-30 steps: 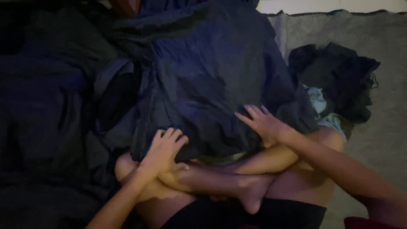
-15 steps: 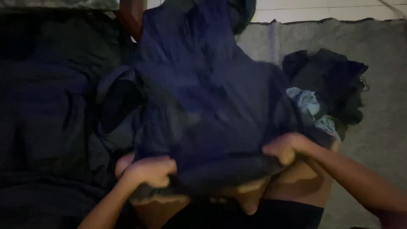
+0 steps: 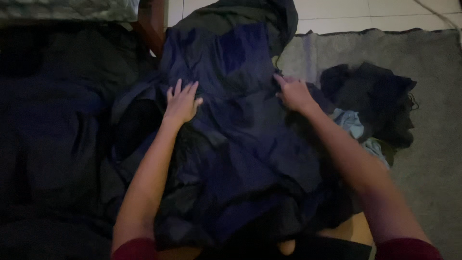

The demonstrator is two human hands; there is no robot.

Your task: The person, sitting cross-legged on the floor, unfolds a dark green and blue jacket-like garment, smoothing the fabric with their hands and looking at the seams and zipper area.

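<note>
Dark bedding [image 3: 53,144] heaped far left. Left hand [image 3: 181,102] flat, fingers spread, pressing the dark navy garment [image 3: 240,144] down, likely to smooth it. Garment draped over the lap, top reaching toward the tiled floor [image 3: 375,14]. Right hand [image 3: 293,94] open too, palm down on the garment's right edge. Pile of dark clothes [image 3: 370,103] on grey rug [image 3: 433,144], right. Versus half a second ago: hem grip released, both hands moved up the cloth.
</note>
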